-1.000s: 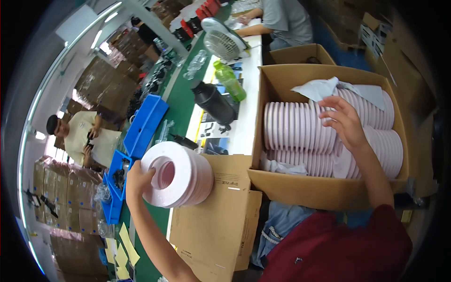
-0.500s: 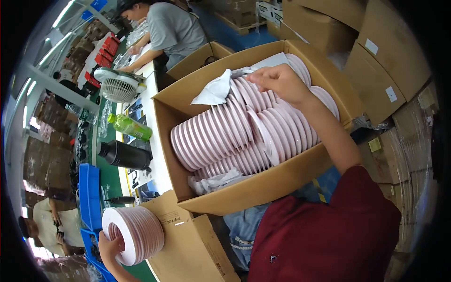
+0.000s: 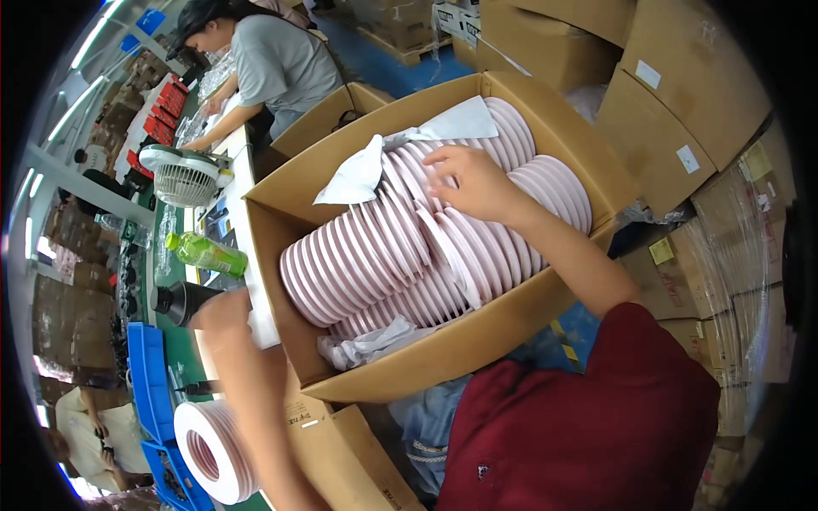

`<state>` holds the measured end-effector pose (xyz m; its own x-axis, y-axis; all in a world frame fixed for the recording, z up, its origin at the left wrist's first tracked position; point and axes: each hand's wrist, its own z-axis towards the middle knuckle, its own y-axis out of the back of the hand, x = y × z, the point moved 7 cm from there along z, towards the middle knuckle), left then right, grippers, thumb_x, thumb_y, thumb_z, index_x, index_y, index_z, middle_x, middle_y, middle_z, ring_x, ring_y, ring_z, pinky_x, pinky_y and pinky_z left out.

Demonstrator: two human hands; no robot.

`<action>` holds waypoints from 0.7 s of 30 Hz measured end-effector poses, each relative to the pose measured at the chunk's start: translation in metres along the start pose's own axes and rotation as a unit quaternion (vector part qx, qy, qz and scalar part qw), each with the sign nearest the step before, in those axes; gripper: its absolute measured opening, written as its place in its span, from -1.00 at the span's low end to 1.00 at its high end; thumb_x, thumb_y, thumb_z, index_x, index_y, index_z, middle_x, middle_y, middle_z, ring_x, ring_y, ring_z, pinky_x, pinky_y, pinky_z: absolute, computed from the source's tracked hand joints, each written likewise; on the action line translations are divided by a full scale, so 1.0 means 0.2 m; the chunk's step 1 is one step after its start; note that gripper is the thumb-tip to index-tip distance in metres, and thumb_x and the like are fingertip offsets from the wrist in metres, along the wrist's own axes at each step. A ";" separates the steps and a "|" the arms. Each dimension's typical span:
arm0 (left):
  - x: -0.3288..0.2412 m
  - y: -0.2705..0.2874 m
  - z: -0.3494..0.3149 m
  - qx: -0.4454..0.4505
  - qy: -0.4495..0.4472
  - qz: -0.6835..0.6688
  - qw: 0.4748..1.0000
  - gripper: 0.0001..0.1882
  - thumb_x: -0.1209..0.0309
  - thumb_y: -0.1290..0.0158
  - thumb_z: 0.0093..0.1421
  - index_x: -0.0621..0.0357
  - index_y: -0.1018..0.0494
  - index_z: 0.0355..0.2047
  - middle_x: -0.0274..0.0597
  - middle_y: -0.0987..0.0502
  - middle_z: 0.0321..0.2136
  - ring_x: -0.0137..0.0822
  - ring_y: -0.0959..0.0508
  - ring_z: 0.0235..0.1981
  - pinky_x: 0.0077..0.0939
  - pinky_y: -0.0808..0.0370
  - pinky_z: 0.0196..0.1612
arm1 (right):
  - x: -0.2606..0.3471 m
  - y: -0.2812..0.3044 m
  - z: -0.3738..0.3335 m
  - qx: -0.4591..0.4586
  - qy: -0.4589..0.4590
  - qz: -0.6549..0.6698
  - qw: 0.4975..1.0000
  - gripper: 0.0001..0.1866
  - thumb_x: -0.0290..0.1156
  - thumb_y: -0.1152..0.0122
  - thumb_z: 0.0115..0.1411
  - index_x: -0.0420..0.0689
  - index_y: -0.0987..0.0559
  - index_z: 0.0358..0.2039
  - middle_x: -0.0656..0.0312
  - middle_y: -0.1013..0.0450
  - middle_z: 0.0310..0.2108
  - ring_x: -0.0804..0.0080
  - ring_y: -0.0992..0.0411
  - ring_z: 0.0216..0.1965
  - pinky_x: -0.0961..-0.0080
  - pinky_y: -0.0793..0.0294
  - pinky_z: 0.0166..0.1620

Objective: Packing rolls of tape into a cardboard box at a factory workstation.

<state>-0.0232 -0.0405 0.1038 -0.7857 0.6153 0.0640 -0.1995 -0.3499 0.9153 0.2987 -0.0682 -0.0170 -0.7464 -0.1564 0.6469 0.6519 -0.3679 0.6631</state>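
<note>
A large cardboard box (image 3: 443,368) holds rows of pale pink rings (image 3: 358,255) packed on edge. My right hand (image 3: 473,180) is over the middle of these rows, fingers apart and slightly curled; whether it touches a ring I cannot tell. White sheets (image 3: 354,175) lie over the rings' far side, and crumpled white wrapping (image 3: 371,342) is tucked into the near corner. Smeared by motion, my left hand (image 3: 226,313) is beside the black bottle (image 3: 179,300), its fingers unreadable. Below it on the bench stands a stack of pink rings (image 3: 213,451), partly hidden by my left forearm.
Left of the box, the bench carries a green bottle (image 3: 207,254), a small fan (image 3: 183,175) and blue bins (image 3: 149,383). A co-worker in a grey shirt (image 3: 281,64) works at the far end. Cardboard boxes (image 3: 660,111) are piled on the right.
My left hand has let go of the ring stack on the bench and swung up toward the black bottle. My right hand has moved away from the white sheets, its fingers spreading. The view has shifted.
</note>
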 end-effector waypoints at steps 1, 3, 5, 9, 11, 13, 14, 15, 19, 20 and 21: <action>-0.23 -0.21 0.08 0.062 -0.053 -0.037 0.996 -0.54 0.50 -0.22 -0.12 0.26 -0.50 -0.12 0.10 -0.54 -0.21 0.06 -0.47 -0.10 -0.14 -0.32 0.11 | -0.02 0.07 -0.04 -0.067 0.056 -0.024 0.996 -0.69 -0.50 -0.30 0.01 -0.16 -0.64 -0.16 -0.03 -0.45 0.05 0.05 -0.39 0.10 0.28 -0.34 0.18; -0.47 -0.54 0.08 0.187 -0.005 -0.279 0.942 -0.36 0.07 -0.29 0.05 0.44 -0.47 -0.09 0.22 -0.53 -0.21 0.10 -0.54 -0.15 -0.15 -0.47 -0.04 | -0.02 0.05 -0.04 -0.079 0.037 -0.024 0.996 -0.63 -0.55 -0.31 -0.02 -0.13 -0.63 -0.12 -0.02 -0.44 0.06 0.03 -0.38 0.12 0.25 -0.32 0.20; -0.67 -0.86 0.06 0.405 -0.014 -0.358 0.841 -0.22 -0.06 -0.31 0.01 0.46 -0.45 -0.04 0.15 -0.55 -0.17 -0.08 -0.58 -0.18 -0.28 -0.49 -0.11 | -0.03 0.05 -0.04 -0.092 0.033 -0.027 0.995 -0.64 -0.56 -0.30 -0.01 -0.11 -0.63 -0.13 -0.02 -0.43 0.06 0.03 -0.36 0.13 0.24 -0.33 0.20; -0.81 -1.07 0.03 0.440 -0.014 -0.440 0.783 -0.14 -0.16 -0.30 -0.02 0.50 -0.47 -0.08 0.11 -0.56 -0.21 -0.17 -0.58 -0.20 -0.35 -0.49 -0.10 | -0.02 0.04 -0.05 -0.082 0.019 -0.005 0.996 -0.71 -0.52 -0.30 0.01 -0.15 -0.63 -0.19 -0.03 -0.43 0.04 0.03 -0.37 0.12 0.25 -0.33 0.19; -0.84 -1.12 0.01 0.509 -0.009 -0.414 0.754 -0.14 -0.16 -0.30 -0.03 0.50 -0.47 -0.08 0.09 -0.57 -0.20 -0.18 -0.57 -0.17 -0.39 -0.49 -0.10 | -0.02 0.06 -0.05 -0.086 0.011 -0.001 0.996 -0.75 -0.49 -0.30 0.02 -0.17 -0.64 -0.23 -0.03 -0.43 0.04 0.03 -0.38 0.11 0.25 -0.33 0.19; -0.85 -1.13 0.03 0.486 -0.022 -0.427 0.762 -0.14 -0.16 -0.30 -0.03 0.50 -0.47 -0.09 0.08 -0.55 -0.22 -0.22 -0.55 -0.19 -0.42 -0.49 -0.13 | -0.02 0.08 -0.06 -0.092 0.012 0.004 0.996 -0.76 -0.47 -0.29 0.04 -0.17 -0.64 -0.23 -0.03 -0.43 0.04 0.03 -0.38 0.11 0.25 -0.32 0.19; -0.86 -1.14 0.02 0.496 -0.014 -0.438 0.750 -0.14 -0.17 -0.30 -0.03 0.51 -0.46 -0.09 0.07 -0.55 -0.23 -0.22 -0.55 -0.20 -0.42 -0.49 -0.13 | -0.02 0.08 -0.06 -0.088 0.000 0.010 0.996 -0.76 -0.46 -0.28 0.05 -0.16 -0.64 -0.23 -0.04 -0.43 0.05 0.02 -0.38 0.12 0.24 -0.32 0.19; -0.87 -1.16 0.00 0.506 -0.006 -0.449 0.737 -0.13 -0.17 -0.30 -0.04 0.51 -0.46 -0.09 0.06 -0.55 -0.24 -0.22 -0.55 -0.21 -0.42 -0.49 -0.14 | -0.01 0.08 -0.06 -0.087 0.001 0.012 0.996 -0.76 -0.46 -0.28 0.05 -0.16 -0.64 -0.23 -0.04 -0.43 0.05 0.02 -0.38 0.12 0.24 -0.32 0.19; -0.86 -1.21 -0.03 0.481 0.022 -0.494 0.724 -0.17 -0.15 -0.30 -0.03 0.48 -0.47 -0.11 -0.04 -0.53 -0.27 -0.33 -0.52 -0.27 -0.47 -0.49 -0.20 | -0.02 0.07 -0.06 -0.087 0.000 0.009 0.996 -0.78 -0.46 -0.28 0.05 -0.16 -0.64 -0.25 -0.04 -0.42 0.06 0.01 -0.39 0.11 0.24 -0.33 0.18; -0.86 -1.21 -0.04 0.481 0.022 -0.493 0.724 -0.17 -0.15 -0.30 -0.03 0.48 -0.47 -0.11 -0.04 -0.53 -0.27 -0.33 -0.52 -0.27 -0.47 -0.49 -0.20 | -0.02 0.07 -0.06 -0.087 -0.006 0.015 0.996 -0.79 -0.45 -0.27 0.05 -0.16 -0.64 -0.26 -0.04 -0.42 0.06 0.01 -0.39 0.10 0.24 -0.34 0.18; -0.86 -1.20 -0.03 0.461 0.036 -0.514 0.722 -0.22 -0.12 -0.29 -0.01 0.45 -0.48 -0.13 -0.08 -0.53 -0.29 -0.35 -0.51 -0.27 -0.48 -0.48 -0.20 | -0.03 0.06 -0.06 -0.087 -0.006 0.015 0.996 -0.79 -0.45 -0.27 0.05 -0.16 -0.64 -0.26 -0.04 -0.42 0.06 0.01 -0.39 0.10 0.24 -0.34 0.18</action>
<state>0.1556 -0.0665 -0.1296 -0.5350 0.1643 -0.8287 -0.2512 0.9056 0.3417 0.3092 -0.0833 -0.0163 -0.7241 -0.1594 0.6710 0.6402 -0.5170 0.5681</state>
